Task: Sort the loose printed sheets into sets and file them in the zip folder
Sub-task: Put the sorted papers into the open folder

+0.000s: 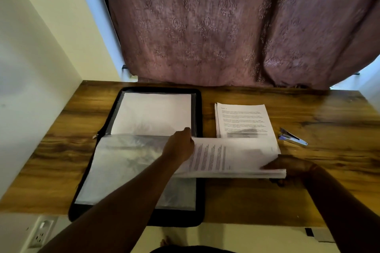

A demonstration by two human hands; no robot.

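Wooden desk point(267, 197): right hand point(292, 168) grips sheets point(230, 158) (beside folder point(131, 162)).

your black zip folder point(198, 109) lies open under your left hand point(181, 146), clear sleeves showing. your right hand point(287, 168) grips a printed set point(236, 158); another stack point(244, 119) lies beyond it.

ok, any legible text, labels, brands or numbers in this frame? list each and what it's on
None can be read.
Stack of printed sheets lying on the desk: paragraphs and a short heading, too small and blurred to read.
Set of sheets held by the left hand and right hand: sideways lines of print, blurred.
Zip folder, stapler, wall socket: no lettering visible.
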